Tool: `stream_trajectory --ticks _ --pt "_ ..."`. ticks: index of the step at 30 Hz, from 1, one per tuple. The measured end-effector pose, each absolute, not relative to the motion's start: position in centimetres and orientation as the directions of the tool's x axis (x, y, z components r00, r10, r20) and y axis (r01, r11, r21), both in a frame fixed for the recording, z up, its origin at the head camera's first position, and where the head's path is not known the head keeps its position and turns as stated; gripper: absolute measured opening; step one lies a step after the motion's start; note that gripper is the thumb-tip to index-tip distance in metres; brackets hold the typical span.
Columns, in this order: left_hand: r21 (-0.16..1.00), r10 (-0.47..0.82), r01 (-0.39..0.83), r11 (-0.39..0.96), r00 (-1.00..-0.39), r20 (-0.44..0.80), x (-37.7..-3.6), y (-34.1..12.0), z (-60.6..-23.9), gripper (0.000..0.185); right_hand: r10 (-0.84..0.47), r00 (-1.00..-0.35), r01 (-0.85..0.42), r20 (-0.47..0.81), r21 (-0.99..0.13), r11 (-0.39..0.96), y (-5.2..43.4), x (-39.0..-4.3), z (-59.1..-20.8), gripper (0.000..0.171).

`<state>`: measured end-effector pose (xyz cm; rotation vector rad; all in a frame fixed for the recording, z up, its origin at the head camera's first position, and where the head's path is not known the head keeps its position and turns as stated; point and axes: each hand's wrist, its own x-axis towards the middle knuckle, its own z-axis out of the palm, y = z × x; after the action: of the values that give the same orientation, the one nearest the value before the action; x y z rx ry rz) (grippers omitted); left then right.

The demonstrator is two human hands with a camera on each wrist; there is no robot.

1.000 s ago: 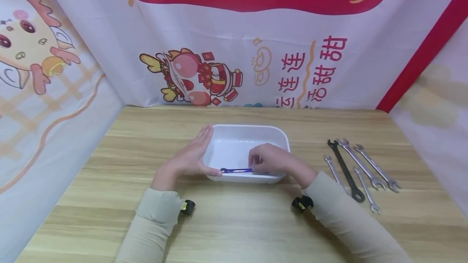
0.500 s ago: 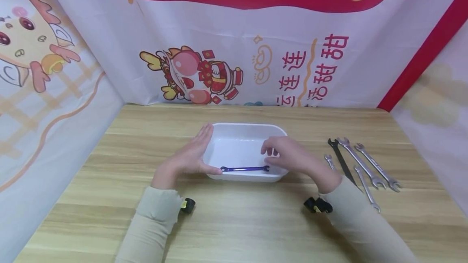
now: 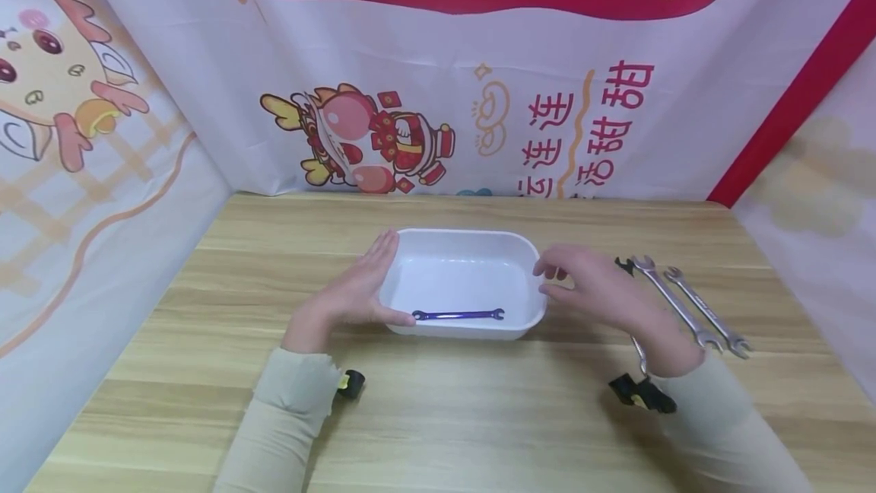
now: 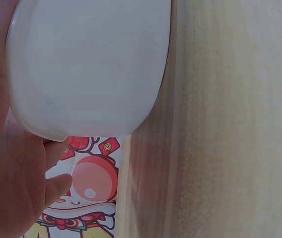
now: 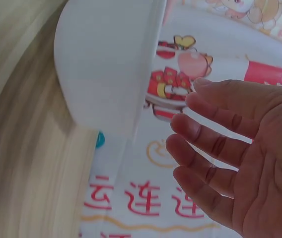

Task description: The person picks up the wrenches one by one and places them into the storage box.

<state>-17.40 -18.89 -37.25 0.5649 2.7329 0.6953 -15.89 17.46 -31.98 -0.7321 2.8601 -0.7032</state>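
In the head view a white plastic box (image 3: 452,332) stands on the table, with a purple double-ended wrench (image 3: 458,315) lying inside along its near wall. My left hand (image 3: 356,287) rests against the box's left end, fingers fairly straight toward the far corner and thumb along the near rim. The left wrist view has that hand (image 4: 12,168) against the outside wall of the box (image 4: 89,69). Just off the right end of the box, my right hand (image 3: 595,287) holds nothing. Its fingers (image 5: 185,126) are loosely bent in the right wrist view, apart from the box.
Right of the box lie silver wrenches (image 3: 708,312) and a black wrench (image 3: 624,265). My right forearm partly hides them. Printed cloth (image 3: 411,44) hangs behind the wooden table (image 3: 445,417) and along both sides.
My right hand has let go of the purple wrench, leaving it in the box, and has moved right, out past the box's right end. My left hand has stayed in place.
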Motion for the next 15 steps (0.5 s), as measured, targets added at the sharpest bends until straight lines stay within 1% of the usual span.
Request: stream_trajectory --ticks 6,15 --pt "0.503 0.424 0.294 0.813 -0.891 -0.163 -17.6 -18.9 -37.3 0.142 -0.447 -0.894 -0.413 0.029 -0.437 0.799 20.4 -15.9 -31.8 0.022" --pt "0.502 0.424 0.293 0.814 -0.89 -0.167 -17.5 -18.8 -37.1 0.141 -0.412 -0.911 -0.381 0.017 -0.416 0.825 24.7 -15.8 -32.7 0.019"
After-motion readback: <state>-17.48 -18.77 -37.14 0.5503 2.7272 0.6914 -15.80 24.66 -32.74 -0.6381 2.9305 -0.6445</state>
